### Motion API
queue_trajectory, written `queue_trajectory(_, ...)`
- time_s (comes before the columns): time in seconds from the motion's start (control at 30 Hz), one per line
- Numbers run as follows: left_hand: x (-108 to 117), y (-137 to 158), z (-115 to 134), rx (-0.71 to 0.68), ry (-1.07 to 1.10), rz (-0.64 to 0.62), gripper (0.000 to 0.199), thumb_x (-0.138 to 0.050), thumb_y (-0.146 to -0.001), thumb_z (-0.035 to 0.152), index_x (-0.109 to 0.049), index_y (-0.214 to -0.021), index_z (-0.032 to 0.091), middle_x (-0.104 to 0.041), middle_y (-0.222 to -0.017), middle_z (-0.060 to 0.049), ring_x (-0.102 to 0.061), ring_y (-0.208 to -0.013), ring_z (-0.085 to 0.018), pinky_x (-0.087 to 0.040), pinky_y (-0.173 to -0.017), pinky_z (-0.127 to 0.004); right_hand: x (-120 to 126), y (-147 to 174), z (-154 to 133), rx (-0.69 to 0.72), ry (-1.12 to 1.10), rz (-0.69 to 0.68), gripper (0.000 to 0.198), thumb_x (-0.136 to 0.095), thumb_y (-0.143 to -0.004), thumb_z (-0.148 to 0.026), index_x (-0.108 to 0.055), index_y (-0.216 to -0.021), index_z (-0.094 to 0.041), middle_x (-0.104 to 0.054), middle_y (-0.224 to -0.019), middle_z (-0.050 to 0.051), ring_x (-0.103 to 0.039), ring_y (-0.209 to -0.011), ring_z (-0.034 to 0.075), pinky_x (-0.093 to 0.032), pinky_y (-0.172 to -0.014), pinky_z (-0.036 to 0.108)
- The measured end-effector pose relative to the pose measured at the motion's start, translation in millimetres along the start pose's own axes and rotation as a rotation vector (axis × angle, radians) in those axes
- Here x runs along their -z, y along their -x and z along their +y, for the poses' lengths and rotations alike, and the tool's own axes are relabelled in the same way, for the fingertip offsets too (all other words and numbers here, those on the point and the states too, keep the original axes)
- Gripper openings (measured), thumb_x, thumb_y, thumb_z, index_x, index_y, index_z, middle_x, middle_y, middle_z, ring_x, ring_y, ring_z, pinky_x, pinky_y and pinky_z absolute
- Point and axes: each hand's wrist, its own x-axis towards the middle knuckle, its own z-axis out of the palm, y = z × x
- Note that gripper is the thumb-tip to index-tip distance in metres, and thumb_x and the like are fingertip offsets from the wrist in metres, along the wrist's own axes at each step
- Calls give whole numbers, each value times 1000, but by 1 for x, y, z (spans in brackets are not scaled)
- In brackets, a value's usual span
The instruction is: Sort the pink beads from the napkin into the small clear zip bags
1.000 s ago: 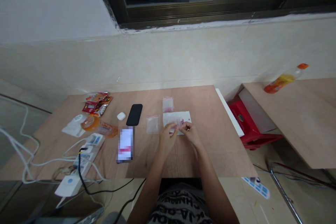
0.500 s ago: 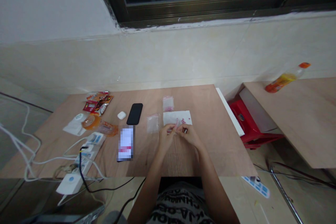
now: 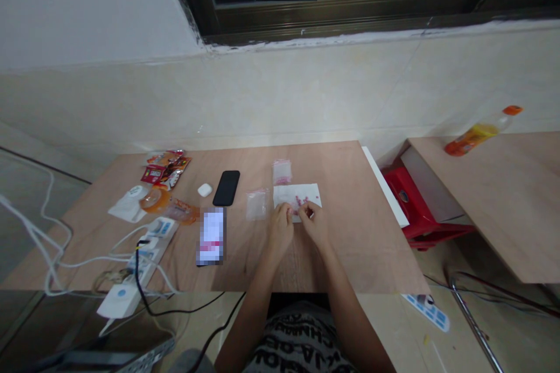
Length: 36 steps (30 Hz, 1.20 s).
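Note:
A white sheet of paper (image 3: 286,193) lies on the wooden table, with several small pink pieces (image 3: 301,199) scattered over its middle. My left hand (image 3: 282,222) rests at the paper's lower left edge, its fingers curled closed; what they hold, if anything, is too small to tell. Over the lower right part of the sheet, my right hand (image 3: 315,221) is pinched, thumb and index finger beside the pink pieces. Its contents are also unclear. Left of the paper is a clear zip bag (image 3: 256,205). Another zip bag (image 3: 282,172) with pink at its bottom lies behind the sheet.
To the left lie a black phone (image 3: 226,188), a lit phone (image 3: 212,236), a white case (image 3: 205,190), an orange bottle (image 3: 177,208), snack wrappers (image 3: 168,168) and a power strip (image 3: 131,280) with cables. A drink bottle (image 3: 479,135) lies on the right-hand table (image 3: 503,186).
My hands were close together with a pink bit between them; now they are apart, the right over the paper. More pink pieces show. The view has shifted slightly.

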Motion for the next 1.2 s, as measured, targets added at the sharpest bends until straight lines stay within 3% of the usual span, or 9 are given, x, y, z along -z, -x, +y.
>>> queue_trajectory(0.1, 0, 1, 0, 12, 6, -31, 20, -36, -94, 24, -55, -88, 21, -64, -95, -6, -60, -95, -21, -46, -86, -35, 4, -3, -1, 1, 2, 124, 21, -52, -80, -34, -53, -64, -20, -51, -57, -3, -45, -53, 11, -35, -54, 23)
queue_trajectory(0.33, -1, -1, -2, 57, 121, -81, 17, -42, -92, 27, -54, -84, 20, -64, -90, -3, -62, -90, -18, -47, -80, -29, 4, -4, 9, 66, 3, 107, 7, -53, -77, -26, -56, -79, -20, -58, -74, 0, -50, -59, 12, -40, -58, 24)
queue_trajectory(0.47, 2, -1, -2, 47, 98, -70, 19, -43, -92, 29, -57, -83, 19, -65, -87, -3, -62, -86, -17, -46, -78, -28, 2, -4, 13, 192, 17, -6, 14, -49, -82, -23, -62, -81, -20, -62, -82, 3, -57, -70, 15, -46, -73, 30)
queue_trajectory(0.63, 10, -3, -1, 33, 59, -31, 20, -45, -92, 30, -60, -85, 18, -66, -83, -3, -61, -79, -16, -44, -70, -25, 1, -2, 10, 163, 21, -173, 24, -53, -89, -38, -70, -96, -22, -67, -93, 5, -59, -70, 15, -48, -74, 31)
queue_trajectory(0.77, 17, -4, -2, 28, 86, -9, 23, -46, -91, 32, -62, -83, 18, -67, -81, -4, -61, -75, -15, -45, -67, -25, 0, 0, 7, 159, 0, -229, 30, -57, -87, -46, -71, -100, -22, -69, -97, 5, -58, -70, 15, -47, -75, 32)
queue_trajectory(0.9, 21, -3, -3, 65, 194, -20, 21, -50, -88, 33, -64, -84, 18, -69, -82, -4, -63, -75, -16, -46, -63, -23, -5, 0, 13, 78, -129, -168, 30, -62, -82, -48, -70, -92, -21, -68, -87, 4, -55, -68, 15, -45, -68, 30)
queue_trajectory(1.0, 22, -2, -4, 68, 260, -8, 16, -55, -84, 29, -66, -89, 19, -71, -91, -5, -65, -85, -17, -48, -66, -23, -10, -2, 19, -26, -253, -105, 32, -62, -80, -51, -63, -74, -19, -60, -68, 0, -49, -61, 14, -39, -60, 26)
queue_trajectory(1.1, 22, 0, -6, 72, 321, -6, 17, -58, -82, 27, -67, -94, 19, -72, -98, -6, -66, -89, -17, -50, -71, -24, -15, -4, 21, -133, -402, -119, 38, -61, -78, -55, -51, -63, -21, -45, -54, -5, -40, -53, 12, -33, -53, 25)
queue_trajectory(1.2, 22, 0, -10, 104, 394, -22, 21, -59, -83, 32, -66, -99, 19, -71, -100, -6, -66, -81, -16, -51, -69, -25, -20, -4, 19, -235, -519, -148, 38, -62, -76, -55, -49, -63, -22, -41, -52, -6, -36, -49, 10, -26, -47, 24)
